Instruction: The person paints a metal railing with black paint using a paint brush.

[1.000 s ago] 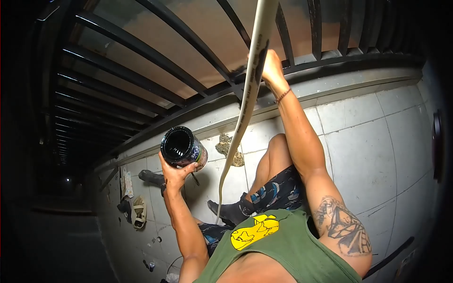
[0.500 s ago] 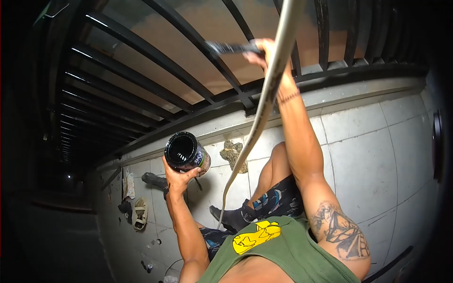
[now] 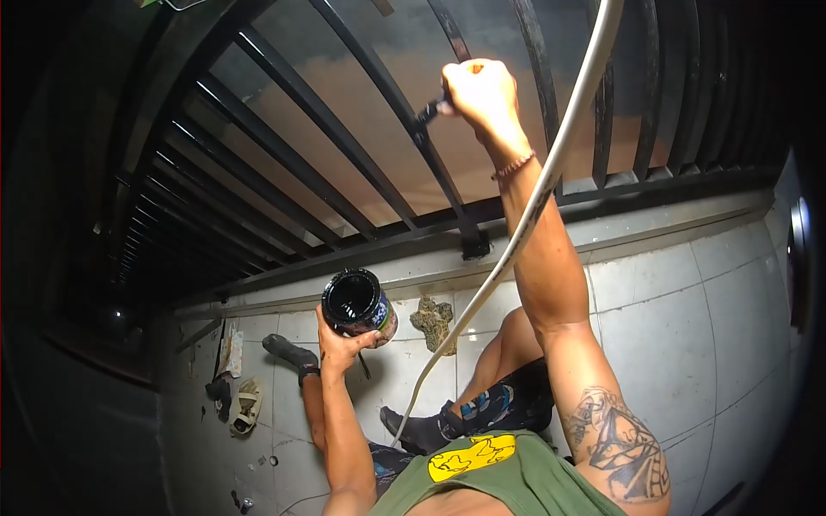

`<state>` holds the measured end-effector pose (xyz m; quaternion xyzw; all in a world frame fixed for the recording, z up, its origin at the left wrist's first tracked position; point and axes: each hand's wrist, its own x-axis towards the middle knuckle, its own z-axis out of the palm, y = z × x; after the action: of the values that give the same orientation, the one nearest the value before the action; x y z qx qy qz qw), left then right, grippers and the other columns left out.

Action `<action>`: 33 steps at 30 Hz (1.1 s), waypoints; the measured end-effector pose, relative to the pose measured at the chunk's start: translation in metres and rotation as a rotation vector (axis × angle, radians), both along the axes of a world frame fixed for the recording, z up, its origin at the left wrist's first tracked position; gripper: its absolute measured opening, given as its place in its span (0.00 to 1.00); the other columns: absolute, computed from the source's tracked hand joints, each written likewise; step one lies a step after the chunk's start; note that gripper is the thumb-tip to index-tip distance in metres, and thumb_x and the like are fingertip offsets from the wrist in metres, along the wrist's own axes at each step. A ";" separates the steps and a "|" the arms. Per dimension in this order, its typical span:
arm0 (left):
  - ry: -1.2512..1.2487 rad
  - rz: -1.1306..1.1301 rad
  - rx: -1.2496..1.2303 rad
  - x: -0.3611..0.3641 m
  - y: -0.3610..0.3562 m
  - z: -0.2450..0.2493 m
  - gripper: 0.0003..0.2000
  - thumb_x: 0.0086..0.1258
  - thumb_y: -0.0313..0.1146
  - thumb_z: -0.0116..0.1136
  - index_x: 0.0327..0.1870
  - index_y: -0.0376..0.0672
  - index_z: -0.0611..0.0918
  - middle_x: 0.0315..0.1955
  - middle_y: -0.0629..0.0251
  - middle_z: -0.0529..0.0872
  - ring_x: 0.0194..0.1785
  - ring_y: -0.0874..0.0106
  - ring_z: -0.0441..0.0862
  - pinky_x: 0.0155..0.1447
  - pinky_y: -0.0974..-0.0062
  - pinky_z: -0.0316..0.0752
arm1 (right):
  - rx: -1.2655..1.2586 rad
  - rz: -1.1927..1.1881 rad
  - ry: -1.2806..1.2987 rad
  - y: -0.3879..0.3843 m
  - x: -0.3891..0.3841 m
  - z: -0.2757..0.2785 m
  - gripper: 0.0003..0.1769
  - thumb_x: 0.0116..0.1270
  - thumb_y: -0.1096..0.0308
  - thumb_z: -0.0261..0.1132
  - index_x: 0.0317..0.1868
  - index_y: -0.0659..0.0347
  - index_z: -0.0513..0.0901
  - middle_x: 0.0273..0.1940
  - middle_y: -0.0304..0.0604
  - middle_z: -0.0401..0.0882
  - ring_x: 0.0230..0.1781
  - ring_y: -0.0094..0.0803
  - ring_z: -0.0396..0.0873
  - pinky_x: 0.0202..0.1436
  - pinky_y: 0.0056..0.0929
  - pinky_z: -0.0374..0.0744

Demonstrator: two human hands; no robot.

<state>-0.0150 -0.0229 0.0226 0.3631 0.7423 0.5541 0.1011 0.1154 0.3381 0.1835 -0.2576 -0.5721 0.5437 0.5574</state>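
Note:
My left hand (image 3: 342, 342) grips an open can of black paint (image 3: 385, 320) from below and the side, its dark mouth tilted toward me. Dark smudges mark that hand. Up at the railing, my right hand (image 3: 482, 90) is closed around the handle of a paintbrush (image 3: 433, 112). The bristle end meets a black metal bar (image 3: 396, 101) of the railing. Part of the brush is hidden by my fingers.
A pale cable (image 3: 551, 185) hangs across the view, passing in front of my right forearm. A dirty rag (image 3: 432, 323) lies on the tiled floor (image 3: 654, 327). Sandals (image 3: 247, 404) and small scraps are scattered at the left. A low ledge (image 3: 619, 241) runs under the railing.
My right hand has turned over and shifted slightly left, bringing the brush down against a bar. The view has tilted; the paint can remains held in my left hand.

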 end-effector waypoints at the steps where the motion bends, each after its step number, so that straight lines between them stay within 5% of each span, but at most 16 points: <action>1: 0.021 0.007 -0.007 -0.001 0.000 -0.002 0.45 0.32 0.33 0.85 0.57 0.41 0.68 0.49 0.60 0.81 0.52 0.68 0.80 0.59 0.70 0.76 | 0.026 -0.014 -0.018 -0.002 0.002 0.021 0.11 0.56 0.70 0.60 0.19 0.65 0.78 0.16 0.38 0.77 0.16 0.22 0.79 0.26 0.20 0.76; 4: 0.020 0.015 0.006 -0.003 -0.001 -0.004 0.45 0.32 0.35 0.85 0.56 0.41 0.69 0.49 0.60 0.81 0.52 0.67 0.80 0.59 0.69 0.76 | 0.082 0.006 0.127 0.009 -0.009 0.053 0.10 0.57 0.72 0.58 0.20 0.64 0.78 0.18 0.40 0.79 0.17 0.25 0.80 0.26 0.21 0.77; 6: 0.024 0.023 0.013 -0.003 -0.003 -0.005 0.45 0.32 0.35 0.85 0.56 0.42 0.69 0.49 0.60 0.81 0.53 0.67 0.80 0.59 0.69 0.75 | 0.034 0.146 0.336 0.016 -0.006 0.079 0.08 0.61 0.74 0.57 0.30 0.69 0.81 0.26 0.47 0.83 0.23 0.32 0.85 0.29 0.24 0.81; 8: 0.034 0.032 -0.011 -0.006 -0.007 -0.003 0.46 0.32 0.35 0.85 0.57 0.42 0.68 0.50 0.60 0.81 0.53 0.67 0.80 0.60 0.69 0.75 | 0.545 0.401 0.691 0.050 -0.022 0.083 0.13 0.56 0.66 0.73 0.43 0.54 0.88 0.44 0.47 0.86 0.41 0.41 0.85 0.47 0.34 0.82; 16: -0.002 0.059 0.001 -0.012 -0.024 -0.005 0.46 0.33 0.34 0.85 0.57 0.40 0.68 0.50 0.60 0.80 0.53 0.68 0.79 0.60 0.69 0.75 | 0.571 0.003 0.840 0.041 0.008 0.078 0.11 0.64 0.76 0.54 0.39 0.75 0.81 0.34 0.53 0.85 0.31 0.41 0.87 0.38 0.28 0.86; 18: -0.003 0.067 0.016 -0.010 -0.025 -0.004 0.46 0.33 0.35 0.85 0.57 0.40 0.68 0.51 0.59 0.80 0.53 0.68 0.79 0.60 0.69 0.75 | 0.229 0.343 0.859 0.011 0.033 0.071 0.14 0.66 0.78 0.52 0.44 0.79 0.80 0.41 0.56 0.84 0.36 0.46 0.87 0.45 0.34 0.87; 19: -0.010 0.072 0.009 -0.010 -0.025 -0.003 0.46 0.33 0.35 0.85 0.57 0.40 0.68 0.51 0.59 0.80 0.54 0.68 0.79 0.60 0.69 0.75 | 0.434 0.015 0.774 0.008 0.013 0.067 0.13 0.67 0.78 0.55 0.46 0.78 0.81 0.41 0.55 0.84 0.37 0.42 0.87 0.45 0.31 0.87; 27: 0.001 0.114 -0.025 -0.005 -0.029 0.007 0.46 0.32 0.35 0.85 0.57 0.40 0.67 0.51 0.59 0.79 0.54 0.68 0.78 0.61 0.68 0.74 | 0.397 -0.025 0.611 0.007 -0.020 0.073 0.14 0.58 0.73 0.65 0.44 0.71 0.85 0.31 0.44 0.86 0.31 0.23 0.83 0.41 0.19 0.81; 30: -0.002 0.099 0.002 -0.003 -0.029 0.008 0.46 0.32 0.34 0.85 0.57 0.40 0.67 0.51 0.59 0.79 0.55 0.68 0.78 0.61 0.69 0.74 | 0.496 -0.060 0.636 0.002 -0.031 0.083 0.13 0.59 0.73 0.65 0.43 0.69 0.86 0.29 0.42 0.86 0.31 0.23 0.83 0.41 0.19 0.80; 31: -0.002 0.097 0.003 -0.004 -0.029 0.005 0.46 0.32 0.34 0.85 0.57 0.40 0.67 0.51 0.59 0.79 0.55 0.68 0.78 0.61 0.69 0.74 | 0.408 0.010 0.584 -0.004 -0.026 0.085 0.13 0.63 0.78 0.64 0.47 0.77 0.81 0.41 0.53 0.84 0.40 0.35 0.86 0.49 0.27 0.85; 33: -0.016 0.099 -0.004 -0.006 -0.030 0.002 0.46 0.31 0.34 0.85 0.57 0.40 0.67 0.51 0.59 0.79 0.54 0.68 0.78 0.61 0.68 0.75 | 0.305 0.008 0.749 -0.013 -0.038 0.086 0.12 0.63 0.75 0.64 0.45 0.75 0.82 0.34 0.47 0.85 0.37 0.30 0.85 0.46 0.23 0.82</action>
<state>-0.0215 -0.0528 0.0251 0.3214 0.7595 0.5598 0.0804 0.0770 0.3248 0.2690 0.0461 -0.4044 0.5112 0.7570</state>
